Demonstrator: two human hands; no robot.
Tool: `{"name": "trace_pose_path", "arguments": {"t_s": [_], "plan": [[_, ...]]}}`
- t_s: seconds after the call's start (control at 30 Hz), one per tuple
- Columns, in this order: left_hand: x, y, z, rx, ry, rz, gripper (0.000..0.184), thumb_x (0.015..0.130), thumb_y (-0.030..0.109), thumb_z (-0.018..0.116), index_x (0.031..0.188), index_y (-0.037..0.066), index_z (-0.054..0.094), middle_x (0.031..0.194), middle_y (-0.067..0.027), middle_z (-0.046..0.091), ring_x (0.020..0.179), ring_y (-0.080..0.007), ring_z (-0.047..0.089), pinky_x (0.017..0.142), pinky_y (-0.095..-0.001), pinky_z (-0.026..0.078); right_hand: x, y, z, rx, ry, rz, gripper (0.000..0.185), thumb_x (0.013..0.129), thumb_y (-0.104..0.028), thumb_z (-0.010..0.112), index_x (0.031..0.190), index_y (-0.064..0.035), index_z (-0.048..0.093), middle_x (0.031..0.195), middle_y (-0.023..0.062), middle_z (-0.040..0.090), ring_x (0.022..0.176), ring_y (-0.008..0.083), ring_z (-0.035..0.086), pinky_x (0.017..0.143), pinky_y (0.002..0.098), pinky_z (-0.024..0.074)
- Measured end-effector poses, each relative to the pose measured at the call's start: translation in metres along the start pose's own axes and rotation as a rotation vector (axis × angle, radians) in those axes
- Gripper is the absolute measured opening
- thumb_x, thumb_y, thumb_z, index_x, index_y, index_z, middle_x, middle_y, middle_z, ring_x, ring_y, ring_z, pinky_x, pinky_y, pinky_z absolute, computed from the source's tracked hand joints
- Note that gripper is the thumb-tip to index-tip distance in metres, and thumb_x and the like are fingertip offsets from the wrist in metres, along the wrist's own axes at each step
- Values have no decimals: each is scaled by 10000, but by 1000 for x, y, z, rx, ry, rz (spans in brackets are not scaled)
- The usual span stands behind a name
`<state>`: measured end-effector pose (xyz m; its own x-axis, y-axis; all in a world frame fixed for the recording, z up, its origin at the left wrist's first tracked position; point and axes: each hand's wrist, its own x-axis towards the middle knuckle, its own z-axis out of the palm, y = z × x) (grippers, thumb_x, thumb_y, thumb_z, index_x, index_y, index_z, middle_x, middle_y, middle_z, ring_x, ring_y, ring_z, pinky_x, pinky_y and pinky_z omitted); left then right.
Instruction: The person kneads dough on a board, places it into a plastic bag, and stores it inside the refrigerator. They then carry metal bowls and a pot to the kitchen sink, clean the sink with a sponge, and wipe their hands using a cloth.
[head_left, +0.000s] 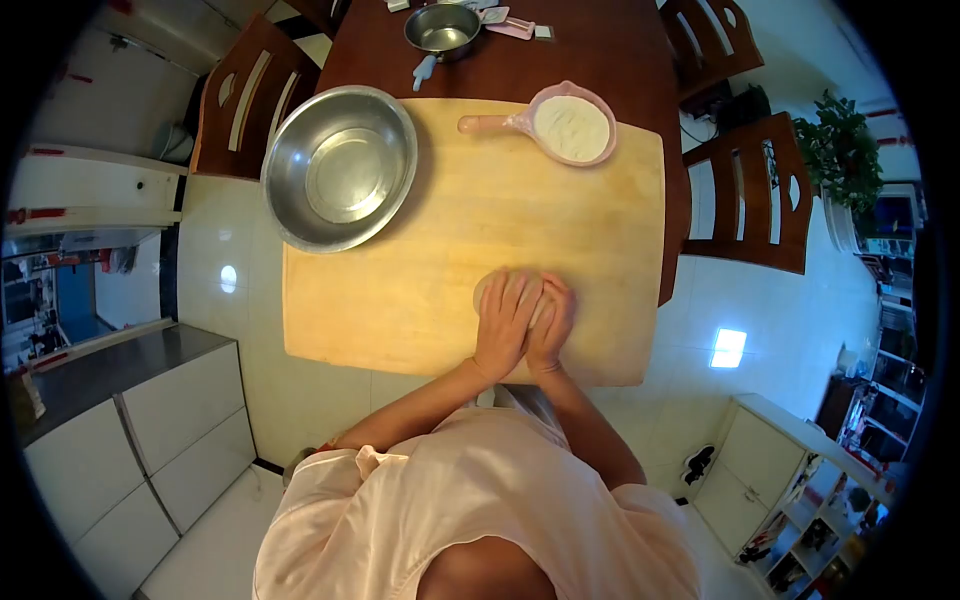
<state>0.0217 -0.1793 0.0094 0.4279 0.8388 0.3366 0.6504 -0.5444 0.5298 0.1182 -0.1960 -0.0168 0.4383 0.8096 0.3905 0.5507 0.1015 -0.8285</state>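
A lump of pale dough (481, 293) lies near the front of the wooden board, mostly hidden beneath both hands. My left hand (506, 318) presses on top of it with the fingers curved over it, pointing away from me. Close against it, my right hand (551, 318) wraps the dough's right side. Farther back on the board, a pink ladle-shaped scoop (572, 128) holds white flour, its handle pointing left. A wide steel basin (340, 168) stands at the board's back left corner, with a little pale residue or reflection on its bottom.
The wooden board (450, 215) rests on a dark red table (590, 50). At the far end are a small steel pot (441, 32) with a blue handle and a pink utensil (512, 27). Wooden chairs (755, 190) flank the table; a low cabinet (150, 430) stands left.
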Motion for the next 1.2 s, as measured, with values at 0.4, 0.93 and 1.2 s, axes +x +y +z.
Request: {"name": "trace_pose_path", "arguments": {"t_s": [0.4, 0.93, 1.2], "plan": [[92, -81, 48, 1, -25, -56, 331, 749, 144, 553, 1054, 22, 508, 1027, -175, 521, 909, -341, 485, 789, -416, 380, 91, 61, 67, -268, -286, -15, 271, 879, -200, 362, 926, -18, 557, 951, 151, 577, 913, 326, 526, 793, 423, 383], [96, -69, 11, -246, -293, -183, 547, 604, 234, 719, 1078, 40, 527, 1007, -155, 559, 959, -324, 510, 830, -414, 405, 101, 53, 51, -185, -281, 269, 338, 898, -299, 463, 743, -21, 577, 703, 160, 577, 688, 332, 550, 617, 413, 428], [-27, -38, -35, -46, -210, -23, 678, 633, 97, 678, 1236, -11, 387, 1227, -226, 411, 1144, -400, 385, 988, -485, 292, -22, -27, 16, -365, -118, -217, 201, 765, -87, 510, 940, -77, 610, 1010, 83, 593, 944, 245, 536, 879, 409, 320]]}}
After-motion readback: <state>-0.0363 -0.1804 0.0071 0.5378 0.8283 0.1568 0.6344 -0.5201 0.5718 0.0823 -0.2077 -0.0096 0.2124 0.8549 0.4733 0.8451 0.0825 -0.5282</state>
